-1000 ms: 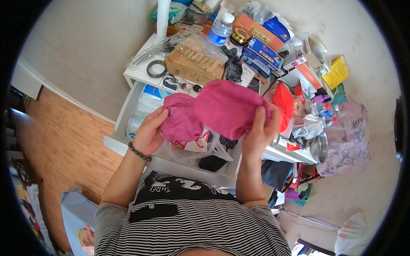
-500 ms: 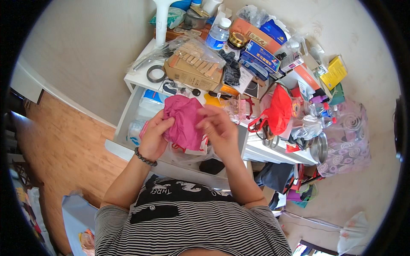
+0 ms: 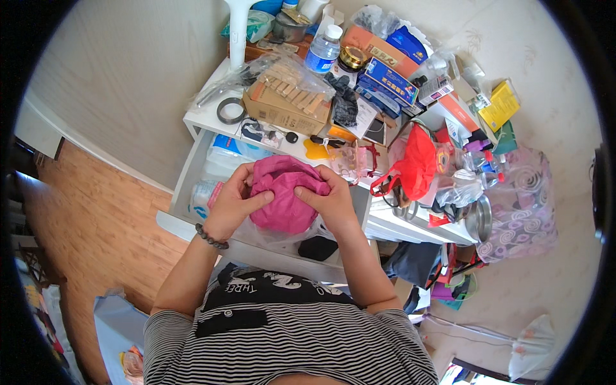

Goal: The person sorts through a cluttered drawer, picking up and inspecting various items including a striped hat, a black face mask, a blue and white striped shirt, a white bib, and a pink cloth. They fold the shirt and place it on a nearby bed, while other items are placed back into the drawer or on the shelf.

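A magenta fabric pouch (image 3: pixel 285 208) is held up over an open drawer, its mouth gaping toward the far side. My left hand (image 3: pixel 239 200) grips its left edge, thumb pressed on the near face. On the opposite edge my right hand (image 3: pixel 330 197) pinches the cloth the same way, its thumb also in front. The pouch's inside is shadowed, and I cannot see what it holds. Below, the white drawer (image 3: pixel 182 186) has clear plastic packages (image 3: pixel 204 197) at its left and a black item (image 3: pixel 317 248) near its front right.
Beyond the drawer, the cluttered white top holds a cardboard box (image 3: pixel 282 108), a tape roll (image 3: pixel 231 110), a water bottle (image 3: pixel 323 50) and blue boxes (image 3: pixel 393 82). A red bag (image 3: pixel 417 163) lies at the right. Wooden floor (image 3: pixel 109 224) shows at the left.
My right hand has closed on the pouch's right edge, where its fingers were loose before. The crumpled pouch is now spread wider, with its mouth opened.
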`<state>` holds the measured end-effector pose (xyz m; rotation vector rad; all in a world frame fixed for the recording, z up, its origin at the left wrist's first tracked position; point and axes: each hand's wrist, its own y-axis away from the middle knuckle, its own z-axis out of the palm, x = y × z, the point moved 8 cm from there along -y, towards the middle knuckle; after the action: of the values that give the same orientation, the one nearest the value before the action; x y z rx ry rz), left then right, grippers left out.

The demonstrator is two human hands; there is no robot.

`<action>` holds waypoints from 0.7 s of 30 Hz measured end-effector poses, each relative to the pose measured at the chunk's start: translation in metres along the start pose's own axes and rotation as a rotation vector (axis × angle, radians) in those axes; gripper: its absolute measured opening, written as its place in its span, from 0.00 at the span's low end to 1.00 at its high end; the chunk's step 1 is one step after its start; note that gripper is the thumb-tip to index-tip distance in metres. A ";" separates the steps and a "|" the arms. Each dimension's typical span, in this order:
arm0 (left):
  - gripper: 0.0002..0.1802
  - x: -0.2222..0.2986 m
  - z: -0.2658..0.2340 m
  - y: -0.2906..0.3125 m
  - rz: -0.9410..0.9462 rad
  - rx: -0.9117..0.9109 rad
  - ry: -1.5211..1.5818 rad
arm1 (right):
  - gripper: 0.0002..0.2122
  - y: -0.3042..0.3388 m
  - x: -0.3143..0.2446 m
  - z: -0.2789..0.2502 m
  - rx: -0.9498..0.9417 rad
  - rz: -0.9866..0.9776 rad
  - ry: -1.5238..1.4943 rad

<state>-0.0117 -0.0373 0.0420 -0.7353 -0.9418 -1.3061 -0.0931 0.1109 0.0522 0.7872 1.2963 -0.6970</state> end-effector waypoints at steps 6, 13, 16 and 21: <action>0.14 0.006 -0.018 0.002 0.101 0.127 -0.206 | 0.08 0.010 -0.016 -0.012 0.144 -0.154 0.244; 0.15 0.020 -0.008 0.001 0.246 0.097 -0.298 | 0.10 0.013 -0.025 -0.007 0.015 -0.200 0.193; 0.14 0.035 -0.002 -0.006 0.245 0.104 -0.128 | 0.13 0.014 -0.036 0.002 -0.191 -0.290 -0.038; 0.15 0.036 0.005 -0.009 0.212 0.017 0.067 | 0.17 0.017 -0.030 0.009 -0.277 -0.181 -0.093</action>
<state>-0.0208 -0.0507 0.0753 -0.7528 -0.7975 -1.1286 -0.0784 0.1131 0.0850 0.4119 1.3547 -0.6707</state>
